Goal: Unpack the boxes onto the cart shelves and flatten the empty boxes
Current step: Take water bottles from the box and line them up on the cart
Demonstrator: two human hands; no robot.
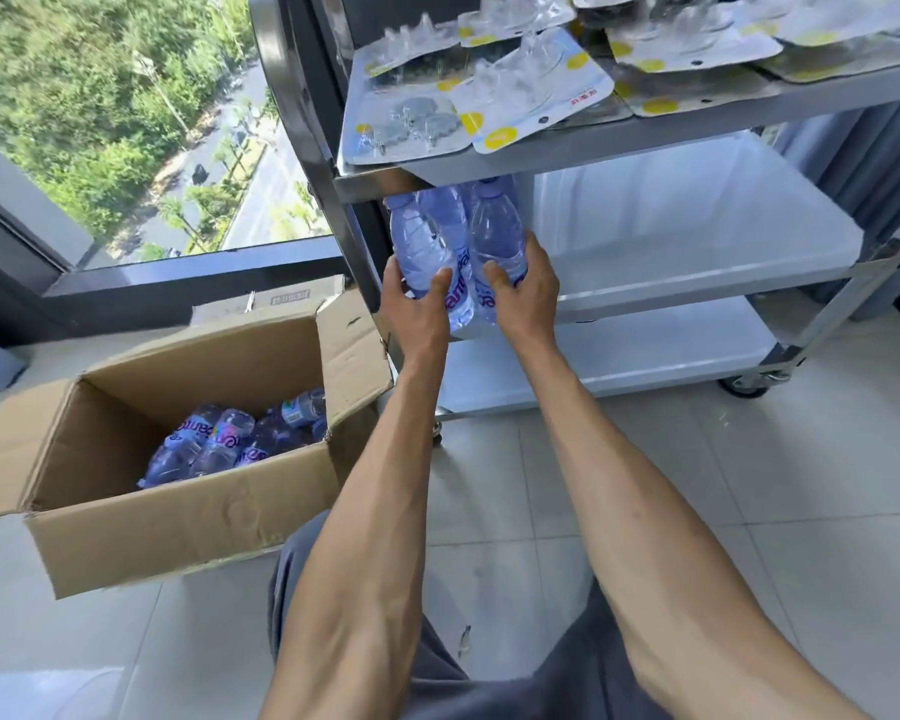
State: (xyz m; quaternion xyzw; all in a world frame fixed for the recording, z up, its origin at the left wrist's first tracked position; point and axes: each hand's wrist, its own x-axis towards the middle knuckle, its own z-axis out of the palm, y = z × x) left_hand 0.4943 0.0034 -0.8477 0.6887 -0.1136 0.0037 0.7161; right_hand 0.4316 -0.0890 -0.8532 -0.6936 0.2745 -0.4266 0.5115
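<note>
From the head camera we look down past two bare forearms reaching toward the cart. Our left hand curls round the bottles on their left side, thumb across the plastic, and our right hand grips them from the right, fingers wrapped behind the nearest one. We have the cluster of clear, blue-tinted water bottles squeezed between both hands, right at the front left edge of the middle shelf, caps tucked up under the lip of the top shelf. Whether their bases already rest on the metal, we cannot tell.

Up top, that shelf carries blister packs with yellow dots, overlapping one another. Down low, the bottom shelf shows bare steel, with a caster at the right.

To our left on the tiled floor stands the open cardboard box, flaps spread, with more bottles lying on their sides in its far corner. Behind it, a second box sits against the window, beyond which trees and a road lie far below.
</note>
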